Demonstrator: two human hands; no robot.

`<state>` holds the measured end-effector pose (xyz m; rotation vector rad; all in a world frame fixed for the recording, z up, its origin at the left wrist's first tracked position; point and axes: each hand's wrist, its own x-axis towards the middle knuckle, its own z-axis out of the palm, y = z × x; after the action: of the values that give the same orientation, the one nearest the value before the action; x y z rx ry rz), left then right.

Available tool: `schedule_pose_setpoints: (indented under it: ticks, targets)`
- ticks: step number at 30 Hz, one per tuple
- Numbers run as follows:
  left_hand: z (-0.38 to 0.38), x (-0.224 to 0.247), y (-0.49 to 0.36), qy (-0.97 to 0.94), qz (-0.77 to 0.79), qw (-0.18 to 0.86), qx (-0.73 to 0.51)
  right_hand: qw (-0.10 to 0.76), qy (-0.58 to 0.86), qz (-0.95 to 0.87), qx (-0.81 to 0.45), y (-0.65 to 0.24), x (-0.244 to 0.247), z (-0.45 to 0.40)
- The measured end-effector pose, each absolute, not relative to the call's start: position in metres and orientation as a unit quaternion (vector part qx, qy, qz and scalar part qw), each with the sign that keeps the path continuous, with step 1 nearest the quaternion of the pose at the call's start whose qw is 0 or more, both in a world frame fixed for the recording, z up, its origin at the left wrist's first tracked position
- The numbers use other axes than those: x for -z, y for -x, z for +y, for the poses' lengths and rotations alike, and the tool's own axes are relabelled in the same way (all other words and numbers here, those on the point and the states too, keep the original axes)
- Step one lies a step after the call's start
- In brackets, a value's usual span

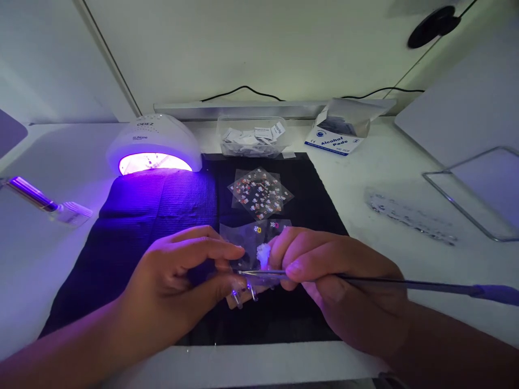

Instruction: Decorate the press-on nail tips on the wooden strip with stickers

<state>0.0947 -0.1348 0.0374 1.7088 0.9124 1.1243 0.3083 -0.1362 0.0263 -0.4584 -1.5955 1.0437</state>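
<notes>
My left hand (178,275) pinches the left edge of a clear plastic sheet (235,235) between thumb and fingers. In my right hand (336,275) is a long thin metal tool (405,283), whose tip reaches to my left thumb. A white fluffy piece (263,254) shows between the hands, beside my right fingertips. Just under my left thumb are small shiny clear pieces (252,292) on a tan block (233,302). Clear sheets with small printed figures (261,192) lie on the black cloth (316,200) beyond my hands.
A lit white lamp (156,135) stands at the back left. Behind the cloth are a clear box of packets (251,138) and an open alcohol pads box (340,132). A brush (71,212) is at left; a metal frame (466,208) stands at right.
</notes>
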Motion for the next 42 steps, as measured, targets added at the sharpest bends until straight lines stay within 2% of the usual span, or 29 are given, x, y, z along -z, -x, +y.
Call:
schedule_pose_setpoints:
  ticks: [7, 12, 26, 42]
  targets:
    - [-0.1343, -0.0396, -0.0953, -0.597, 0.389, 0.557, -0.427, 0.558, 0.193, -0.676, -0.441, -0.3078, -0.0256, -0.1348]
    - [-0.1343, -0.0400, -0.0921, -0.579, 0.373, 0.591, -0.420, 0.559, 0.184, -0.675, -0.445, -0.3077, -0.0265, -0.1354]
    - [-0.1343, -0.0428, -0.0934, -0.606, 0.394, 0.541, -0.431, 0.532, 0.180, -0.699, -0.443, -0.3086, -0.0276, -0.1350]
    - [-0.1344, -0.0435, -0.0941, -0.614, 0.386, 0.533, -0.437, 0.523, 0.178, -0.705, -0.444, -0.3084, -0.0279, -0.1349]
